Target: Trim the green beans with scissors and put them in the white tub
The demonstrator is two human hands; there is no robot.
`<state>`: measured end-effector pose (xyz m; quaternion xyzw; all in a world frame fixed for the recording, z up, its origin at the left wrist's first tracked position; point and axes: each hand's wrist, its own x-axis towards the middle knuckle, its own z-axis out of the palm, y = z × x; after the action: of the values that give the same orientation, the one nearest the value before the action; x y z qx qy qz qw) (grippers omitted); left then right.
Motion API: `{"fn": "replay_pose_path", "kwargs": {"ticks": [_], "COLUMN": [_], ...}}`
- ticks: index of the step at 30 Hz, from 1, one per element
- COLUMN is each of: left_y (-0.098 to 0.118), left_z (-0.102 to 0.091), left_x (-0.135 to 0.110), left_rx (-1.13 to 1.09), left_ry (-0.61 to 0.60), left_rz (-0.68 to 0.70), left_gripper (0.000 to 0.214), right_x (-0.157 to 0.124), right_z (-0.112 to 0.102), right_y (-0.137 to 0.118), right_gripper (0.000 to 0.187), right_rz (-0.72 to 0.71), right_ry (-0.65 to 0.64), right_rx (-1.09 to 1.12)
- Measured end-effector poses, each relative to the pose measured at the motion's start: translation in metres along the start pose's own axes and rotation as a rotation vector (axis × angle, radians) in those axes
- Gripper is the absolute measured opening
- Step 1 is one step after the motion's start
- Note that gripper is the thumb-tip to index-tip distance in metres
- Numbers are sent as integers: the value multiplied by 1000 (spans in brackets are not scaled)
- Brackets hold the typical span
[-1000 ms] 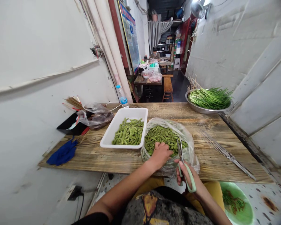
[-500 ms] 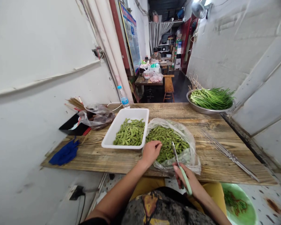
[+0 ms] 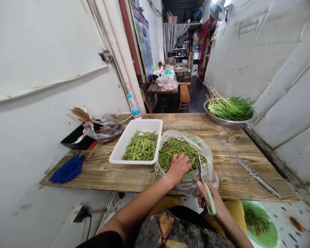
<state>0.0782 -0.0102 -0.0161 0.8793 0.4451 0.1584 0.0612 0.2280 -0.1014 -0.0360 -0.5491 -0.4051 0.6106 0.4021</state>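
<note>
My right hand (image 3: 209, 194) is closed around the pale green handles of a pair of scissors (image 3: 209, 199). Their metal blades point up and away, over the near right part of a clear plastic bag (image 3: 209, 162). Green edamame pods (image 3: 172, 151) fill the opened bag. Among them rests my left hand (image 3: 179, 168), its fingers curled down and the fingertips hidden, close to the left of the blades. Left of the bag stands a white plastic tray (image 3: 116, 156) with more edamame pods (image 3: 142, 146) inside.
Metal skewers (image 3: 250, 170) lie on the wooden table (image 3: 103, 175) at right, below a steel bowl (image 3: 223, 121) of green chives (image 3: 232, 108). On the left are a blue cloth (image 3: 68, 168), a black container (image 3: 74, 139) and a water bottle (image 3: 134, 107). A green basin (image 3: 266, 224) stands on the floor.
My left hand has moved right and deeper over the pods in the bag, nearer the scissors. My right hand still holds the scissors, and the view has shifted slightly.
</note>
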Motion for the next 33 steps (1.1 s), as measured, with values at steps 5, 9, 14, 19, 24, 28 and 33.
{"fn": "replay_pose_path", "kwargs": {"ticks": [5, 9, 14, 19, 24, 28, 33], "left_y": [-19, -20, -17, -19, -21, -22, -18], "left_z": [-17, -21, -29, -32, -26, -24, -30], "left_x": [-4, -11, -16, -18, -21, -23, -21], "left_rx": [-515, -753, -751, -844, -824, -827, -869], "left_ry": [134, 9, 34, 1, -22, -19, 18], "left_rz": [-332, -375, -295, -351, -350, -318, -293], "left_gripper": [18, 20, 21, 28, 26, 24, 23], "right_x": [1, 3, 3, 3, 4, 4, 4], "right_z": [0, 6, 8, 6, 6, 9, 9], "right_y": [6, 4, -2, 1, 2, -2, -3], "right_gripper": [46, 48, 49, 51, 51, 50, 46], "right_rz": [-1, -34, -46, -54, -66, -75, -77], "right_ry": [-55, -87, -72, -82, -114, -138, -138], "right_rx": [-108, -214, -240, -270, -314, -315, -276]}}
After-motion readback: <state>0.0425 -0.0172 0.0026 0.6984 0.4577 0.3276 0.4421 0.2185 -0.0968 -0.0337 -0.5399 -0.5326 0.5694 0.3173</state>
